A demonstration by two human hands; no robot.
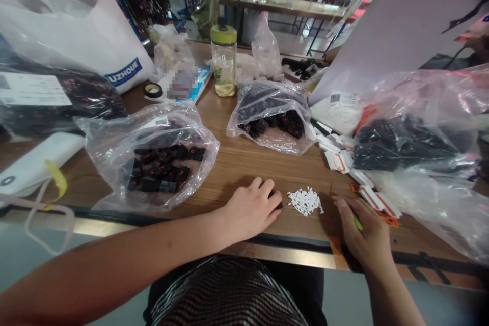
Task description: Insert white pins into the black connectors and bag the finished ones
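Note:
My left hand (250,211) rests on the wooden table near its front edge, its fingers curled over a small black plastic piece (279,206) that is mostly hidden. Just right of those fingers lies a small pile of tiny white plastic parts (305,200). On the other side of the pile, my right hand (364,229) is closed around a slim tool with a green handle (358,222); its kind is hidden by the fingers. An open clear bag (206,155) at the left holds several black plastic connectors (162,168) with red marks.
Another bag of black connectors (273,107) lies behind the pile. White strips (338,160) and orange pieces (389,220) lie beside my right hand. A green-lidded bottle (223,63), black tape roll (153,90) and white device (42,160) stand or lie around. Large bags (412,137) crowd the right.

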